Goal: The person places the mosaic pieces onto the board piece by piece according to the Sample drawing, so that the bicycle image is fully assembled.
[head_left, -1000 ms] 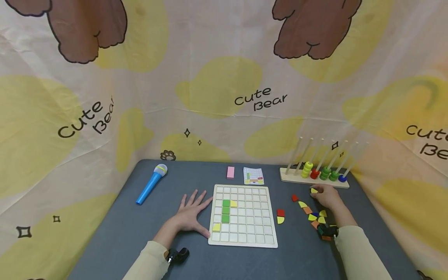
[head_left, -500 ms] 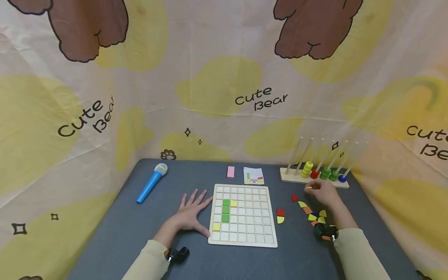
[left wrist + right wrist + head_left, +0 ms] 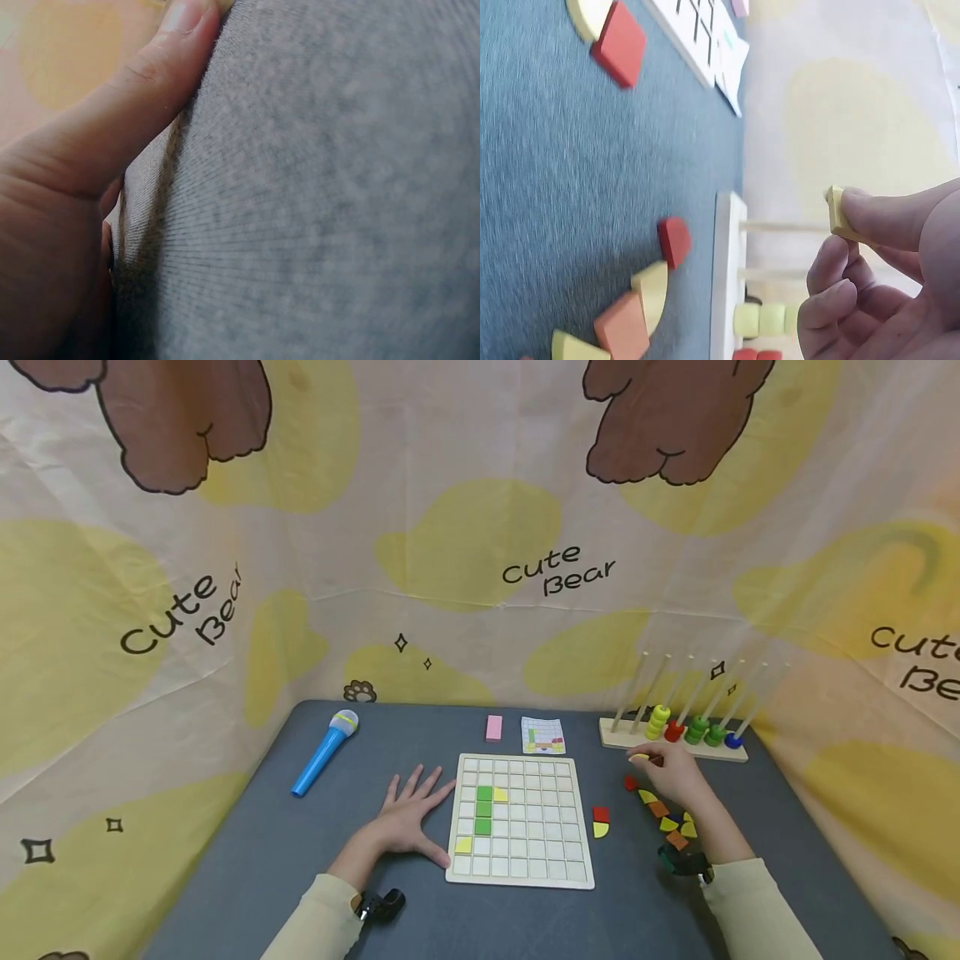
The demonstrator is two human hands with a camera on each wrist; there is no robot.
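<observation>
In the head view my left hand [image 3: 407, 823] rests with spread fingers on the table, its thumb [image 3: 161, 71] at the left edge of a white grid board [image 3: 536, 830]. Green square tiles [image 3: 483, 810] and two yellow ones [image 3: 500, 795] sit in the board's cells. My right hand [image 3: 671, 772] pinches a small yellow tile [image 3: 840, 215] between thumb and fingertips, raised above the table in front of the bead rack [image 3: 611, 736]. Below that hand lies a scattered row of loose tiles, red, yellow and orange [image 3: 657, 809], partly hidden by the wrist and its camera.
A red square tile [image 3: 601, 814] touches a yellow rounded one [image 3: 601, 830] right of the board. Behind the board are a pink block [image 3: 493, 728] and a printed pattern card [image 3: 543, 736]. A blue toy microphone [image 3: 324, 757] lies on the left. A patterned cloth hangs behind the table.
My right hand has moved left and slightly up from beside the loose tiles, carrying the yellow tile. The left hand has stayed in place by the board.
</observation>
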